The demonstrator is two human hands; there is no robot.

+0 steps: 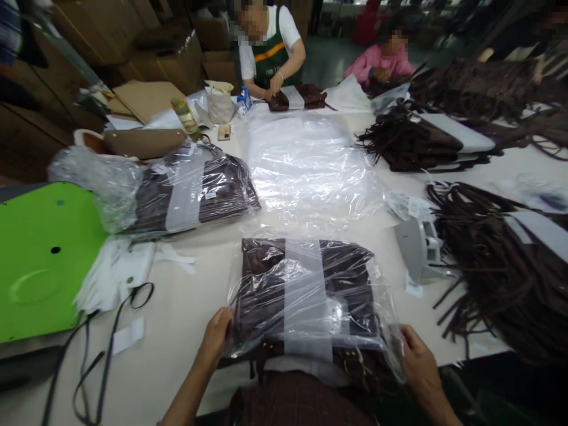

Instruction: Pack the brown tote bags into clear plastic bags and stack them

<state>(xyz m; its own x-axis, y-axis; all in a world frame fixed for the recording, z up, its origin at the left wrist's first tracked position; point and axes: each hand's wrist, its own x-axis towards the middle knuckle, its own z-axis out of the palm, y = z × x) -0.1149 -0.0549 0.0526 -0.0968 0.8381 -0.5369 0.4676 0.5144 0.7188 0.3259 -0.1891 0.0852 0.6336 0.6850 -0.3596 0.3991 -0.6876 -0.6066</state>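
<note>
A dark brown leather bag [261,278] with a pale band round its middle lies at the table's near edge, mostly inside a clear plastic bag [388,296]. The lower edge of the leather bag, with its straps, sticks out towards me. My left hand [218,328] is closed on the plastic at the left side. On the right, my right hand [415,355] pinches the plastic's other edge. Beyond the leather bag lies a stack of clear plastic bags [306,160]. A second wrapped brown bag [222,189] rests to the left of that stack.
Piles of brown bags with straps [492,266] fill the right side, beside a grey tape dispenser [417,248]. On the left are a green panel [39,260] and white tags [119,272]. A co-worker [277,59] handles a brown bag across the table [186,319].
</note>
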